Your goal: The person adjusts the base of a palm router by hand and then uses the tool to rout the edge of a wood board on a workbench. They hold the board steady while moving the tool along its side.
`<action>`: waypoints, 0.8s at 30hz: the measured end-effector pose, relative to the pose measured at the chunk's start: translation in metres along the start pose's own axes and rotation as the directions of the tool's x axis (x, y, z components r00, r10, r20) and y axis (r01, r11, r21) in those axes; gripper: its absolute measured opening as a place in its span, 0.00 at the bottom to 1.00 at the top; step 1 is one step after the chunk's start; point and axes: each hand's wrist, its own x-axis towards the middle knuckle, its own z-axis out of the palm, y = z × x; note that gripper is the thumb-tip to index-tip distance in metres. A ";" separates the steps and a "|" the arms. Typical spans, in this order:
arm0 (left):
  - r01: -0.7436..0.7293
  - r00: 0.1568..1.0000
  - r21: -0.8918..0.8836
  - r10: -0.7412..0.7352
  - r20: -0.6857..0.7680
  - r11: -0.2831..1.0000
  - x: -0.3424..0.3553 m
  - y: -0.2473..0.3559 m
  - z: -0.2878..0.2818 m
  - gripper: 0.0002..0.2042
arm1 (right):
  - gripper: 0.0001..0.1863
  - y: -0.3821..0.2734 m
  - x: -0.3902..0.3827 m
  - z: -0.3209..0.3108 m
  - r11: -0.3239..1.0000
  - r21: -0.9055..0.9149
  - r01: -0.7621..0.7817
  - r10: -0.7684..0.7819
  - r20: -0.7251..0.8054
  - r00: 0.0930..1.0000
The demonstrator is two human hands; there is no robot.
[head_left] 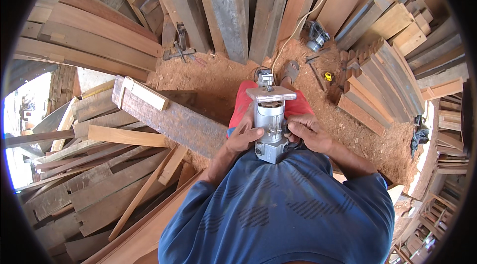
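A silver trim router (270, 125) rests upright in my lap, its base plate (271, 94) uppermost, with metal fittings above the plate. My left hand (242, 134) grips the left side of the body, thumb lying across the cylinder. My right hand (305, 132) is at the right side, thumb and fingers closed on the router by its side fittings; exactly which part they pinch is partly hidden. Under it are my blue shirt (278, 204) and red shorts.
Wooden planks lean at the back (223, 10) and lie piled left (99, 184) and right (382, 85). A board (169, 120) slants beside me. Another power tool (316, 38), a yellow tape measure (328, 76), hand tools (181, 50) and a cord are on the sawdust-covered ground (208, 75).
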 end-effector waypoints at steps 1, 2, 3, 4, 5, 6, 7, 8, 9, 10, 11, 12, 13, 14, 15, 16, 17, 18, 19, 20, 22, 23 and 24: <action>0.024 0.999 0.040 -0.023 -0.023 0.999 -0.001 -0.003 -0.001 0.46 | 0.22 0.001 0.000 0.000 1.000 0.004 -0.001 0.001 -0.009 1.000; 0.023 0.999 0.084 -0.019 -0.048 0.996 -0.001 -0.005 -0.002 0.46 | 0.22 0.000 0.000 0.000 1.000 -0.019 0.007 -0.007 -0.022 1.000; 0.022 0.997 0.127 -0.013 -0.071 0.992 -0.001 -0.007 -0.002 0.47 | 0.22 -0.002 -0.001 0.001 0.999 -0.042 0.014 -0.015 -0.035 0.999; 0.023 0.996 0.171 -0.007 -0.093 0.985 0.000 -0.008 -0.003 0.48 | 0.21 -0.004 -0.001 0.001 0.998 -0.066 0.022 -0.025 -0.048 0.999; 0.008 0.997 0.207 0.009 -0.079 0.978 0.000 -0.010 -0.004 0.48 | 0.21 -0.005 -0.002 0.001 0.997 -0.066 0.034 -0.037 -0.046 0.998; -0.008 0.998 0.242 0.024 -0.064 0.970 0.000 -0.011 -0.006 0.48 | 0.21 -0.005 -0.002 0.001 0.997 -0.065 0.046 -0.049 -0.044 0.998; -0.023 0.998 0.277 0.038 -0.048 0.961 0.001 -0.012 -0.007 0.49 | 0.20 -0.005 -0.002 0.001 0.996 -0.064 0.058 -0.061 -0.044 0.997; -0.024 0.998 0.281 0.038 -0.043 0.959 0.001 -0.013 -0.009 0.49 | 0.20 -0.003 -0.002 0.001 0.997 -0.057 0.049 -0.052 -0.050 0.997; -0.025 0.999 0.285 0.038 -0.038 0.958 0.001 -0.014 -0.011 0.49 | 0.20 0.000 -0.002 0.000 0.998 -0.050 0.040 -0.042 -0.056 0.998; -0.026 0.999 0.289 0.037 -0.034 0.957 0.001 -0.015 -0.012 0.49 | 0.20 0.002 -0.001 0.000 0.999 -0.041 0.030 -0.033 -0.062 0.998; -0.019 0.999 0.293 0.031 -0.035 0.956 0.001 -0.015 -0.012 0.49 | 0.20 0.001 -0.001 -0.001 1.000 -0.018 0.021 -0.022 -0.060 0.998; -0.013 0.999 0.297 0.025 -0.037 0.955 0.000 -0.016 -0.013 0.50 | 0.19 0.000 -0.001 0.000 1.000 0.006 0.011 -0.010 -0.058 0.998; -0.008 0.999 0.300 0.020 -0.037 0.954 0.001 -0.015 -0.013 0.50 | 0.19 -0.001 0.000 0.000 1.000 0.029 0.001 0.000 -0.056 0.998; -0.006 0.999 0.290 0.017 -0.039 0.957 0.001 -0.014 -0.012 0.50 | 0.19 0.000 0.000 -0.001 0.997 0.074 -0.003 0.007 -0.048 0.999; -0.003 0.999 0.280 0.015 -0.040 0.960 0.001 -0.013 -0.010 0.50 | 0.18 0.003 0.001 -0.001 0.993 0.118 -0.008 0.013 -0.040 0.999; -0.001 0.999 0.269 0.013 -0.042 0.963 0.001 -0.012 -0.008 0.50 | 0.18 0.005 0.002 -0.002 0.987 0.161 -0.014 0.019 -0.031 0.999; -0.004 0.999 0.268 0.016 -0.044 0.963 0.001 -0.011 -0.007 0.50 | 0.17 0.006 0.002 -0.001 0.979 0.199 -0.052 0.059 -0.030 0.998; -0.006 0.999 0.268 0.019 -0.045 0.964 0.001 -0.010 -0.007 0.51 | 0.17 0.006 0.002 -0.001 0.968 0.235 -0.089 0.098 -0.027 0.995; -0.010 0.999 0.268 0.023 -0.048 0.963 0.001 -0.010 -0.006 0.51 | 0.16 0.007 0.002 -0.001 0.954 0.271 -0.125 0.136 -0.021 0.990; -0.010 0.999 0.270 0.024 -0.047 0.963 0.001 -0.011 -0.006 0.51 | 0.16 0.007 0.002 -0.001 0.943 0.302 -0.140 0.151 -0.014 0.988; -0.010 0.999 0.274 0.022 -0.044 0.962 0.000 -0.012 -0.007 0.51 | 0.15 0.007 0.004 -0.001 0.916 0.363 -0.168 0.180 0.000 0.984; -0.011 0.999 0.285 0.023 -0.040 0.959 0.000 -0.013 -0.009 0.51 | 0.15 0.006 0.004 0.000 0.910 0.372 -0.185 0.202 -0.006 0.979; -0.012 0.999 0.296 0.023 -0.035 0.955 0.001 -0.015 -0.011 0.51 | 0.15 0.006 0.003 0.000 0.902 0.381 -0.202 0.223 -0.012 0.975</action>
